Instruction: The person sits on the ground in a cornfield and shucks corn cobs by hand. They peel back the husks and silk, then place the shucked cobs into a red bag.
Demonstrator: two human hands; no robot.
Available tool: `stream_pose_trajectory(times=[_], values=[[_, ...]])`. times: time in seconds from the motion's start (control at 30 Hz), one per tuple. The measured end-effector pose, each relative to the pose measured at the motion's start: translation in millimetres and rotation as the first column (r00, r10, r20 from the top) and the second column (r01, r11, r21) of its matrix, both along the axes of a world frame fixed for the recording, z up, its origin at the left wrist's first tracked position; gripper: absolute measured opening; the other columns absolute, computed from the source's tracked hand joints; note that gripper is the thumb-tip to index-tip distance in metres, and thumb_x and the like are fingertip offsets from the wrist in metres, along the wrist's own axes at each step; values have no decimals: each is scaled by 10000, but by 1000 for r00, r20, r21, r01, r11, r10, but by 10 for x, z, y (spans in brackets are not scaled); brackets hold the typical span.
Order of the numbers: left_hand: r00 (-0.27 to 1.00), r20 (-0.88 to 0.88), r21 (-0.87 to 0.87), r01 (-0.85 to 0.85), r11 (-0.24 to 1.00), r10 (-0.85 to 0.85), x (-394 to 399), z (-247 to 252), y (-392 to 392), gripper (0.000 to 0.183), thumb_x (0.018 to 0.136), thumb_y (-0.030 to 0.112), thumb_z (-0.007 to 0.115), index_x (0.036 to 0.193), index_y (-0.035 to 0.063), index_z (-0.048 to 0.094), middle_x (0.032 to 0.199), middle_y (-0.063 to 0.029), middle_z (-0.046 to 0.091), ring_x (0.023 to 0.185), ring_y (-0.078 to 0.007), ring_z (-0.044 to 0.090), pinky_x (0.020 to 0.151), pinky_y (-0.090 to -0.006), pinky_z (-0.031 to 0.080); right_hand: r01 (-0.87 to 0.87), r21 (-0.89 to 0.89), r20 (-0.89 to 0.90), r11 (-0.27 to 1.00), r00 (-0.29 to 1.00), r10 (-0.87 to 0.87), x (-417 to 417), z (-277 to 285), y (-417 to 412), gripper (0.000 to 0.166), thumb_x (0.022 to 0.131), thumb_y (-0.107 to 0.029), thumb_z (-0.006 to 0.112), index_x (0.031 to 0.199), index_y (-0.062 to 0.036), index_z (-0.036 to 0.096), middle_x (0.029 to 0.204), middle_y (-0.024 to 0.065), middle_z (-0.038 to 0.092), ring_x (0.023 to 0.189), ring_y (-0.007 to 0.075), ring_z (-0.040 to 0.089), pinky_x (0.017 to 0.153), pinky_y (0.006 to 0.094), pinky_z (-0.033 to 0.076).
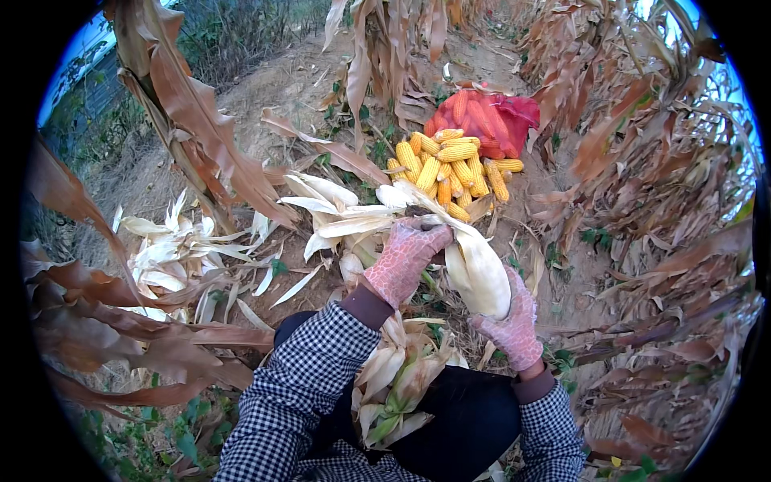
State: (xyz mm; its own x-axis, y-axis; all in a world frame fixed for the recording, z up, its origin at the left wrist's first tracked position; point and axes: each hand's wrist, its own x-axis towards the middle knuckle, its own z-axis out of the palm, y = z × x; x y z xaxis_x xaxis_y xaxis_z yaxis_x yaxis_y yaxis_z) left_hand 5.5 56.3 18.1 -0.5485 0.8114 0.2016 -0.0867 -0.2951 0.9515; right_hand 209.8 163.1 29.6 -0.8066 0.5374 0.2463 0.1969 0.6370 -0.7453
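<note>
Both hands wear pink patterned gloves. My left hand [408, 259] grips the husk at the upper end of an ear of corn [479, 274] still wrapped in pale husk. Around the lower right end of that ear curls my right hand [512, 322]. Peeled-back husks [343, 217] fan out left of the ear, beyond my left hand. Just past the hands lies a heap of yellow husked corn cobs [455, 165]. A red mesh bag [482, 120] with cobs inside rests against the heap's far side. More dry husks [400, 382] lie in the lap, between the forearms.
A pile of loose pale husks [171, 256] lies on the soil at the left. Tall dry corn stalks [174, 120] with brown leaves stand at the left and top; a dense row of dry corn leaves [668, 241] lines the right. Low green plants grow at the lower left.
</note>
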Motion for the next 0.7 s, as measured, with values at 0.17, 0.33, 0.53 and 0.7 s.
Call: stream_pose_trajectory(times=[0.17, 0.33, 0.53, 0.7], values=[[617, -760, 62, -244, 968, 204, 51, -138, 32, 235, 810, 51, 568, 1042, 45, 597, 1042, -135, 612, 1051, -339, 550, 940, -442, 383, 1, 48, -15, 999, 1000, 0, 46, 131, -120, 881, 573, -307, 818, 1297, 15, 433, 1177, 181, 563, 1093, 290, 563, 948, 409, 440], [977, 176, 145, -145, 979, 119, 225, -354, 188, 278, 811, -16, 545, 1085, 31, 563, 996, -167, 592, 999, -266, 589, 797, -384, 502, -87, -306, -53, 948, 996, 75, -61, 185, -201, 884, 579, -311, 818, 1301, 22, 431, 1181, 147, 569, 1058, 223, 577, 917, 365, 460], [783, 606, 222, 3, 975, -140, 206, 55, 56, 225, 911, 149, 554, 1095, 20, 556, 980, -81, 595, 895, -184, 622, 737, -293, 527, -73, -561, -134, 825, 991, -3, -68, 164, -136, 855, 607, -312, 795, 1302, 30, 432, 1153, 104, 589, 1005, 172, 583, 870, 319, 475], [813, 582, 78, -30, 996, -21, 181, 229, -58, 245, 926, 244, 559, 999, 12, 587, 859, -44, 611, 778, -135, 635, 699, -294, 534, -52, -529, -131, 847, 991, -21, -118, 164, -175, 815, 612, -314, 779, 1280, 25, 459, 1112, 97, 603, 970, 168, 594, 834, 313, 486]])
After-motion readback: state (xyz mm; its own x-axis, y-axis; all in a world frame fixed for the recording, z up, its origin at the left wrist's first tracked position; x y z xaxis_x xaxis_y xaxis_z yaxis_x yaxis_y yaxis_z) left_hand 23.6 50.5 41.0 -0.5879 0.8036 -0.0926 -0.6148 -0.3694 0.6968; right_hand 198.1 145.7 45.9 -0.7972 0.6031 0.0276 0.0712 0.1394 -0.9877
